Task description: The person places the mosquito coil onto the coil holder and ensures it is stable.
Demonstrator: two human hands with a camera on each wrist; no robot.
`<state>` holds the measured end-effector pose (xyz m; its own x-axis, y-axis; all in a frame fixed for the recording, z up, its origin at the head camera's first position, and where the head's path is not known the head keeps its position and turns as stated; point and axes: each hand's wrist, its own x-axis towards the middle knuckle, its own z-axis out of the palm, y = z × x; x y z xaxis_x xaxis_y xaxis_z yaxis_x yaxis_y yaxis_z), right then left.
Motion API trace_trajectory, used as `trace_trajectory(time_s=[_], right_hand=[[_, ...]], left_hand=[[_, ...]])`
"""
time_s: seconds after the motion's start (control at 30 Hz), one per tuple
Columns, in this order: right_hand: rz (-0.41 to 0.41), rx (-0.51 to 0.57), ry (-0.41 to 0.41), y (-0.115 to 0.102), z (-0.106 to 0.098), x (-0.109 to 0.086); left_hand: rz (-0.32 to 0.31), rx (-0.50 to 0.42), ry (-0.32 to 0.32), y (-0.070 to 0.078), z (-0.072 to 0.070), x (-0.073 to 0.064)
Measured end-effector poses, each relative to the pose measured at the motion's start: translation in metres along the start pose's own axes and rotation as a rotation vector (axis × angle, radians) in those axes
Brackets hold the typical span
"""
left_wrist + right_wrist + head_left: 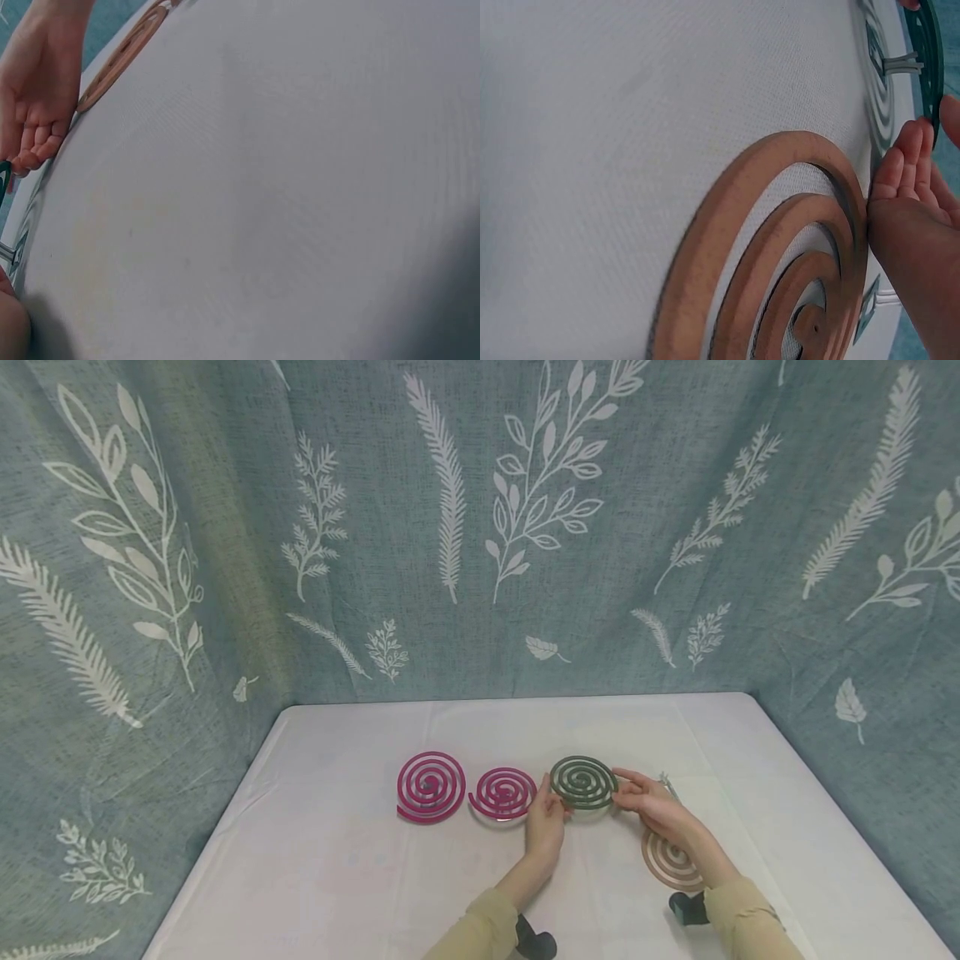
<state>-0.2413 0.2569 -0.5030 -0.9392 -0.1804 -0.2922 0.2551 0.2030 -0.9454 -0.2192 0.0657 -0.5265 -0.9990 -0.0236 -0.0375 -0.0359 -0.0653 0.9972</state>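
A green mosquito coil (582,782) is held level over the white table between both hands. My left hand (546,820) holds its left rim, the index finger pointing up along the edge. On the opposite side my right hand (654,803) pinches the rim between thumb and fingers. Under the coil, the right wrist view shows a small metal stand (904,64), its prong reaching up to the coil's underside. A brown mosquito coil (727,202) lies flat on the table below my right wrist.
Two magenta mosquito coils, one at the far left (431,787) and one next to my left hand (504,793), stand in a row with the green one. Another metal stand (667,783) is behind my right hand. A patterned blue-green curtain (480,643) borders the white table (337,860).
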Motion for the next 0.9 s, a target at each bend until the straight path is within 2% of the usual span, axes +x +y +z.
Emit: trace_trajectory(time_s=[0.2, 0.37, 0.5, 0.7, 0.9], right_hand=[[-0.024, -0.016, -0.012, 0.002, -0.002, -0.001], [-0.015, -0.038, 0.003, 0.003, -0.002, 0.0], [-0.023, -0.042, -0.006, 0.003, -0.003, 0.0], [-0.023, -0.035, -0.014, 0.004, -0.004, 0.001], [-0.017, -0.049, -0.003, 0.005, -0.004, 0.003]], left_hand=[[-0.043, -0.049, -0.065, 0.001, -0.003, 0.001], [-0.07, -0.061, -0.077, 0.001, -0.004, 0.003], [-0.042, -0.058, -0.092, -0.002, -0.004, 0.005], [-0.006, -0.074, -0.156, -0.004, -0.008, 0.006], [0.001, -0.012, -0.187, -0.002, -0.011, 0.006]])
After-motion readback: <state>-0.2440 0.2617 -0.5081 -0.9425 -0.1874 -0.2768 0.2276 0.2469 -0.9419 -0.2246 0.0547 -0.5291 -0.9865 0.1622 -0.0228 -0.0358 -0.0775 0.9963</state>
